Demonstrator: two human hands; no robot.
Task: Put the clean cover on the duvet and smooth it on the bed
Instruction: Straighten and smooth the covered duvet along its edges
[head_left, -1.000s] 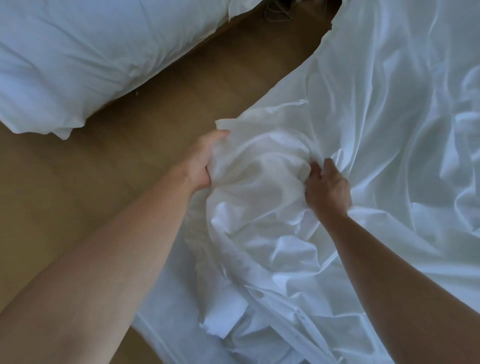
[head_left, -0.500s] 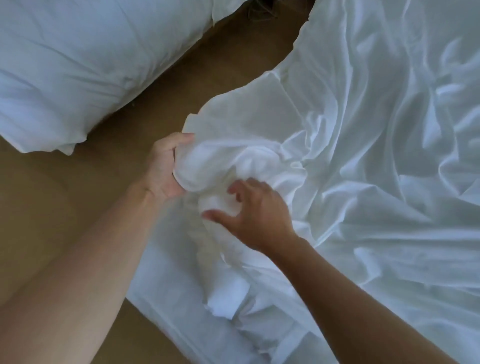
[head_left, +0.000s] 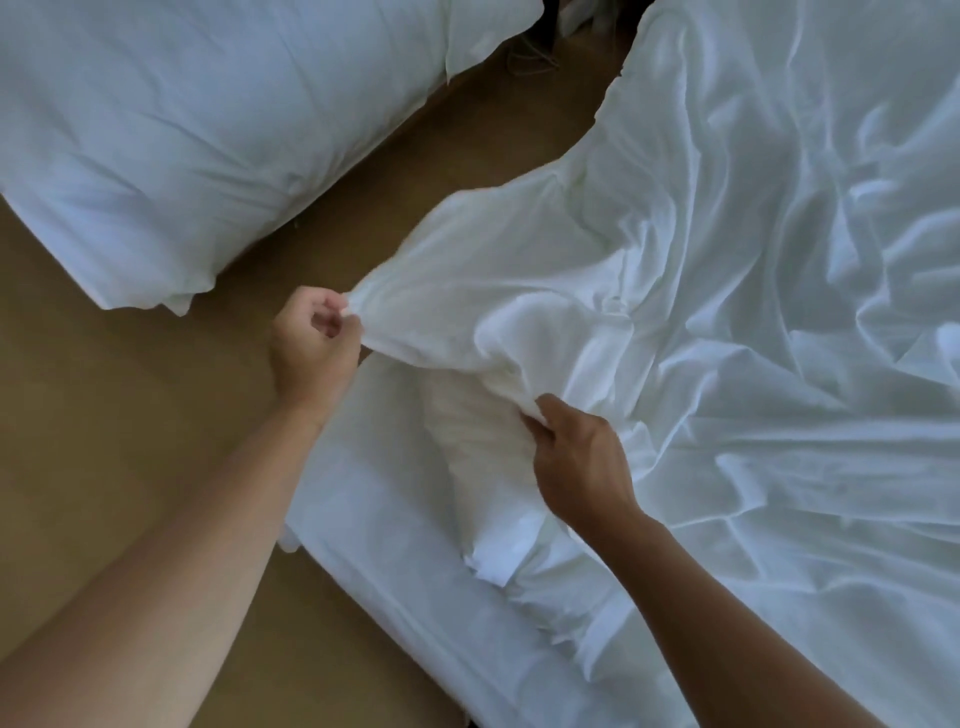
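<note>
While my left hand (head_left: 311, 343) pinches the cover (head_left: 519, 280) just past the bed's (head_left: 374, 561) edge, my right hand (head_left: 576, 457) grips a bunched fold of it.

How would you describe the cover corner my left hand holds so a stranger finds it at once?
Start at the bed, heaped with the crumpled white cover. Follow its left edge out over the brown floor. The corner is the only taut flap there, pinched by the left hand.
</note>
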